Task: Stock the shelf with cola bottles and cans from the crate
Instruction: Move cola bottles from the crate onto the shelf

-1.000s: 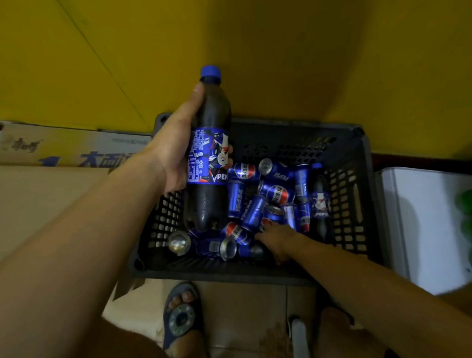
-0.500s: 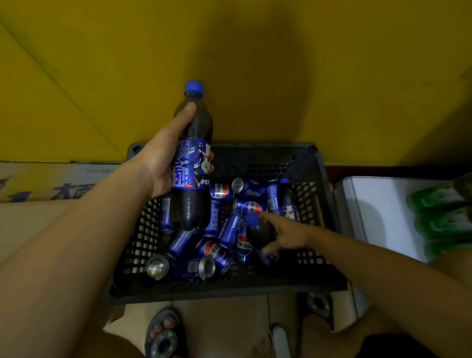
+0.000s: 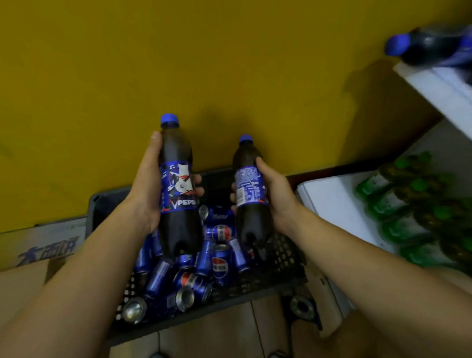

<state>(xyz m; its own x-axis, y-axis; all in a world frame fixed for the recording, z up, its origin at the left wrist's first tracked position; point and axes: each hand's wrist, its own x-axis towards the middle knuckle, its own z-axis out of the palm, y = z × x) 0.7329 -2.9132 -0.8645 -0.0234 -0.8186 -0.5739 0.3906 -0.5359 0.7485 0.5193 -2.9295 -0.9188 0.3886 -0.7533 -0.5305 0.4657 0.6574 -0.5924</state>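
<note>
Shelf (image 3: 337, 202), white, right: green bottles (image 3: 407, 213) lying inside, one cola bottle on top (image 3: 436, 46).
Crate (image 3: 283, 260), black: loose cans (image 3: 219, 265).
Left hand (image 3: 147, 192): grip wrapped round left bottle (image 3: 178, 207), upright above crate.
Right hand (image 3: 277, 193): grip round right bottle (image 3: 250, 202), likewise.

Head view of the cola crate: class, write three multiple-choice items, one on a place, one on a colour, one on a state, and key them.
1. Where are the loose cans?
A in the black crate
B on the white shelf
C on the floor

2. What colour are the caps on the two held bottles?
A green
B blue
C red

3. What is the right hand doing?
A hanging open
B pressing a can
C gripping a cola bottle

Key: 1 A, cans lie heaped inside it; 2 B, both caps show blue; 3 C, fingers wrap the label, like the left hand on its bottle.
</note>
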